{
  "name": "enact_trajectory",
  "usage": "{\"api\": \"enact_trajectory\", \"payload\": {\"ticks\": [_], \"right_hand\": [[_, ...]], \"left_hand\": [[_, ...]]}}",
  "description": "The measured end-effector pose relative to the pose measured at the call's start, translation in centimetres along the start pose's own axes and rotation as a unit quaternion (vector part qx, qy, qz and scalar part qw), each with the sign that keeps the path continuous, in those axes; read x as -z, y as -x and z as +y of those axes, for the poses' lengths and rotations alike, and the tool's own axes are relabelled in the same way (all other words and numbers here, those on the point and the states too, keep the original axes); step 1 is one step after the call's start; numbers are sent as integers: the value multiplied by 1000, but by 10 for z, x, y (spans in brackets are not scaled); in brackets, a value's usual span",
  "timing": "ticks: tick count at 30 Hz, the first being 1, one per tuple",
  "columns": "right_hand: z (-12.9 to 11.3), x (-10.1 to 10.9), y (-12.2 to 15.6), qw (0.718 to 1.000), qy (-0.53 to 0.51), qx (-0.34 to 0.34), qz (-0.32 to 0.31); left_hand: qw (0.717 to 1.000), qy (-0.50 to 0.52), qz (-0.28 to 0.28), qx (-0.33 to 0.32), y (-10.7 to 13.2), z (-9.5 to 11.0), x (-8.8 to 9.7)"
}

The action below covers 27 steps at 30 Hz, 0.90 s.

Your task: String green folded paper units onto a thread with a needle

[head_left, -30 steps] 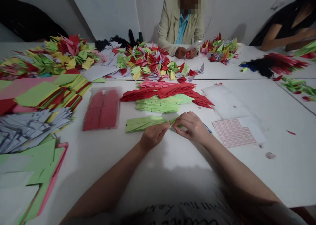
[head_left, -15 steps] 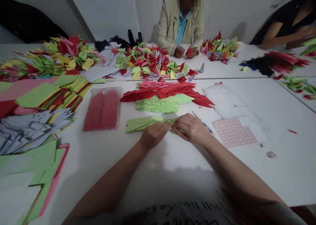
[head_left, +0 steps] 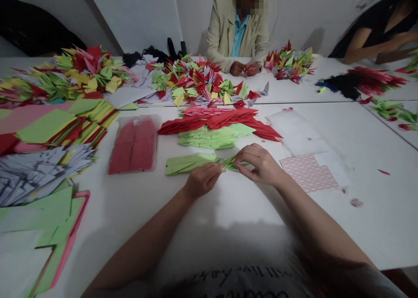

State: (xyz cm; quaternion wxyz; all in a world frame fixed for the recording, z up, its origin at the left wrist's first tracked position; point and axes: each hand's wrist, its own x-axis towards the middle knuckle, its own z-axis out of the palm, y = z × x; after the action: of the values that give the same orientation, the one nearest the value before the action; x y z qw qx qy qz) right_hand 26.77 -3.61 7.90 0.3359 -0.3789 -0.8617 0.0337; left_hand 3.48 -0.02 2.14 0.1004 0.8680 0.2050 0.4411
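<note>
A bundle of folded light-green paper [head_left: 184, 164] lies flat on the table, and a thin dark loop shows at its right end. My left hand [head_left: 204, 179] rests against the near side of the bundle, its fingertips pinched on a narrow green folded paper [head_left: 230, 162]. The other end of that folded paper is in the bent fingers of my right hand [head_left: 260, 164]. Just beyond my hands sits a stack of green folded papers [head_left: 209, 137], with red folded papers [head_left: 231, 118] behind it.
Left of the hands lies a clear packet of red paper [head_left: 132, 147]. Green sheets [head_left: 55, 219] and grey-white folded papers [head_left: 42, 171] cover the left side. A label sheet [head_left: 308, 172] is on the right. Across the table, a person in a beige jacket [head_left: 218, 32] handles red paper.
My right hand has moved slightly right and lifted its fingers, so more of the green folded paper shows between my hands. My left hand has hardly moved.
</note>
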Motion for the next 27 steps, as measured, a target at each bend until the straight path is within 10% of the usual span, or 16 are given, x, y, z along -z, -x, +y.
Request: {"api": "enact_trajectory", "payload": {"ticks": [27], "right_hand": [[0, 12, -2, 999, 38, 4, -11]], "left_hand": [[1000, 17, 20, 6, -5, 1, 2]]}}
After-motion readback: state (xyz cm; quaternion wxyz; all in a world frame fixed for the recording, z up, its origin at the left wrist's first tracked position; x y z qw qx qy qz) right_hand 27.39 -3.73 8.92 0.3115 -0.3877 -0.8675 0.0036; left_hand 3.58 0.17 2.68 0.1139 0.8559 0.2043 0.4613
